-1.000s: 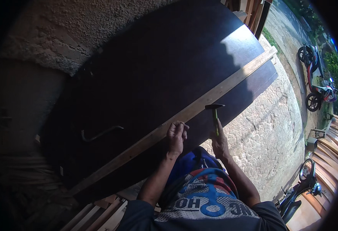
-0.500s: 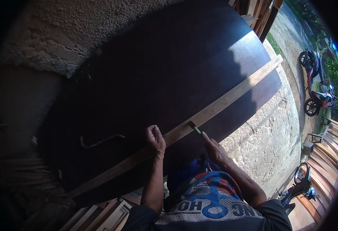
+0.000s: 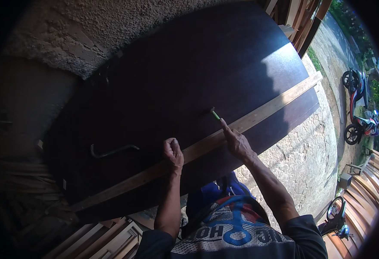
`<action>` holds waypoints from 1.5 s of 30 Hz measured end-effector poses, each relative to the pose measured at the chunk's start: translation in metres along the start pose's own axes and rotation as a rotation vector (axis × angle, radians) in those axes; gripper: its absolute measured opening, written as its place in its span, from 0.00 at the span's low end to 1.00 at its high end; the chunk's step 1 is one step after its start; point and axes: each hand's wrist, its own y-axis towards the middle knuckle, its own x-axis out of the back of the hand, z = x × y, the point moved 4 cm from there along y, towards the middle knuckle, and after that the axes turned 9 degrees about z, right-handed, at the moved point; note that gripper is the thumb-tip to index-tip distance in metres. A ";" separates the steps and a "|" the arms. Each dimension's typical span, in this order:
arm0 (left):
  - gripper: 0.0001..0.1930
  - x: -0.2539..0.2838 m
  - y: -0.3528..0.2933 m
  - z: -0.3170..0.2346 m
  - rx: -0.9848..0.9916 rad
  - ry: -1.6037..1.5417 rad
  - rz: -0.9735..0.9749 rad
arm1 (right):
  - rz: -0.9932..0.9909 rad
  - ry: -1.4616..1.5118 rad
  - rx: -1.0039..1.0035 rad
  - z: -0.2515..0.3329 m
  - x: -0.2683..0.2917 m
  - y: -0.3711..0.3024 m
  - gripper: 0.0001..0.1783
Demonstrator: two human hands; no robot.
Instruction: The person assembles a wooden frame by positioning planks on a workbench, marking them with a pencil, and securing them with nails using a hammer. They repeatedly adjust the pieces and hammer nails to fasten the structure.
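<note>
A large dark brown board (image 3: pixel 168 86) lies in front of me, with a long pale wooden strip (image 3: pixel 258 114) running across it from lower left to upper right. My right hand (image 3: pixel 239 144) is closed round the green handle of a small hammer (image 3: pixel 215 114); its head is above the dark board, beyond the strip. Near the strip, my left hand (image 3: pixel 173 153) is held as a fist over the board. Whatever it may hold is hidden by the fingers. A bent metal bar (image 3: pixel 114 152) rests on the board to the left of that fist.
Rough pale concrete (image 3: pixel 301 157) extends to the right of the board. Timber pieces (image 3: pixel 299 21) stand at the far right corner, and more boards (image 3: pixel 107 241) lie at lower left. Motorbikes (image 3: pixel 357 105) are parked at the right, near stacked planks (image 3: pixel 366 194).
My right hand has moved up and slightly left, carrying the hammer from the wooden strip to above the dark board. My left fist stays nearly in place. The view has shifted slightly.
</note>
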 end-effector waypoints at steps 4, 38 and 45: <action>0.06 0.000 -0.002 0.005 -0.005 0.012 -0.033 | 0.047 -0.006 -0.032 -0.011 -0.009 -0.030 0.42; 0.03 -0.106 -0.009 -0.049 -0.353 0.323 0.285 | -0.128 0.617 0.061 -0.043 -0.003 -0.111 0.33; 0.02 -0.107 -0.010 -0.062 -0.417 0.391 0.282 | -0.159 0.626 0.134 -0.036 0.004 -0.124 0.34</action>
